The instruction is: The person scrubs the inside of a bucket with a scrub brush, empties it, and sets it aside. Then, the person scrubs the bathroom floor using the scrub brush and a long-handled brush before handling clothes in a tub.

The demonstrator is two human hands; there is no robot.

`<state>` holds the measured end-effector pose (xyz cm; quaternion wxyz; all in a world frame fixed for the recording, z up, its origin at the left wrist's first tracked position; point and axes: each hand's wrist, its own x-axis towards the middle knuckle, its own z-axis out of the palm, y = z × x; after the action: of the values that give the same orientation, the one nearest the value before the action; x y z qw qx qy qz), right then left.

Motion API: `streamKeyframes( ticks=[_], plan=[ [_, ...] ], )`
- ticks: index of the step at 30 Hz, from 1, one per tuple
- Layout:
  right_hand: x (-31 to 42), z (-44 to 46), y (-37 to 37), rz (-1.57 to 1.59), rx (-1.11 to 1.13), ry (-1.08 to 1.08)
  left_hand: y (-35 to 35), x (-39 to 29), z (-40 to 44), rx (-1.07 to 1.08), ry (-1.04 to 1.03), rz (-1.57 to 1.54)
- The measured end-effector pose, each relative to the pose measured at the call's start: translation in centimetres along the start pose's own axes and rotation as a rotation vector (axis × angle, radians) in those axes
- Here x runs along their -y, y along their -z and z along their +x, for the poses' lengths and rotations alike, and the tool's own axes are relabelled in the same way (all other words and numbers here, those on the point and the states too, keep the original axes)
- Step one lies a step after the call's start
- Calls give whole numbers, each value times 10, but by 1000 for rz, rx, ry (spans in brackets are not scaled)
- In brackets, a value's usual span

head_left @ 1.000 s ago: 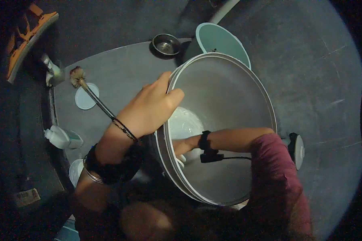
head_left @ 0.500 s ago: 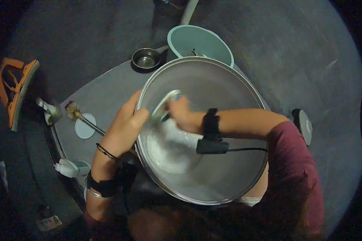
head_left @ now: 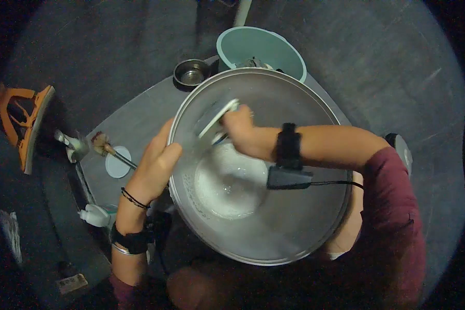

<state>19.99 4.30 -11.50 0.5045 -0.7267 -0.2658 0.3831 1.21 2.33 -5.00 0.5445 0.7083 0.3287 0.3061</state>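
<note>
A big round metal vessel (head_left: 294,222) is tilted with its open mouth toward me. My left hand (head_left: 157,163) grips its left rim, thumb over the edge. Inside, my right hand (head_left: 240,129) is closed around a flat white-edged scrubber or brush (head_left: 218,119), which lies against the upper left part of the inner wall. Whitish suds (head_left: 230,183) cover the round bottom. My right fingers are partly hidden and slightly blurred.
A teal tub (head_left: 263,46) and a small steel bowl (head_left: 191,73) are beyond the vessel. To the left are a long-handled brush (head_left: 120,156), a white lid (head_left: 118,164), a white bottle (head_left: 97,215) and an orange sandal (head_left: 31,126).
My right hand has moved with the scrubber from the vessel's lower left inside to its upper left wall. The vessel's mouth now faces me more, and my left hand sits lower on the rim.
</note>
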Motion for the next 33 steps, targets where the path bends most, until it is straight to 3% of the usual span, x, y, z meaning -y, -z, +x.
streamKeyframes(
  ticks=[1, 3, 4, 6, 7, 8, 10, 11, 13, 14, 16, 17, 18, 19, 21, 22, 24, 28, 30, 32, 33],
  plan=[
    [4, -19, -11, -366, 27, 56, 0, -2, 1, 6, 3, 6],
    [13, -58, -16, -418, 292, -67, 3, -2, -4, 19, 26, 65],
    [-12, -74, -5, -662, 507, 184, 3, -3, -2, 21, 29, 70],
    [-45, -103, 8, -994, 750, 402, 0, -7, 4, -10, 67, 50],
    [-49, -106, 8, -1084, 760, 367, 1, -7, 4, -16, 65, 50],
    [-51, -91, 6, -948, 858, 252, 2, -4, 5, -8, 56, 43],
    [-16, -53, -12, -763, 821, 122, 2, -3, 3, 3, 54, 33],
    [-1, -37, -10, -516, 583, -92, 2, -5, 2, 4, 67, 31],
    [10, 0, -9, -272, 284, -110, 2, -4, 3, -1, 76, 28],
    [8, 0, -1, 112, 315, -150, 2, 0, 5, -6, 44, 9],
    [3, -17, -11, -196, 153, -92, -1, 3, 6, -5, 8, -12],
    [5, -50, -20, -366, 176, 26, -1, 1, 6, -11, -7, 8],
    [-21, -69, -24, -623, 247, 252, -1, -1, 6, -16, -22, 28],
    [-5, -92, -9, -738, 613, 99, -1, -1, 5, -12, -22, 25],
    [-33, -105, 12, -893, 798, 490, 2, -3, 3, -37, 36, 85],
    [-14, -107, 11, -902, 799, 497, 1, -3, 2, -47, 30, 80],
    [30, -94, 7, -644, 817, 162, -3, -6, 2, -132, -12, 42],
    [54, -27, -1, 74, 464, 184, 1, -1, 3, -34, 104, -43],
    [14, -31, -5, -453, 309, 576, 0, -7, 3, -71, 58, -8],
    [2, -103, 15, -661, 720, 670, 4, 0, 2, -70, 54, 55],
    [3, -119, 32, -677, 915, 709, 6, 12, 4, -45, 156, 10]
  ],
)
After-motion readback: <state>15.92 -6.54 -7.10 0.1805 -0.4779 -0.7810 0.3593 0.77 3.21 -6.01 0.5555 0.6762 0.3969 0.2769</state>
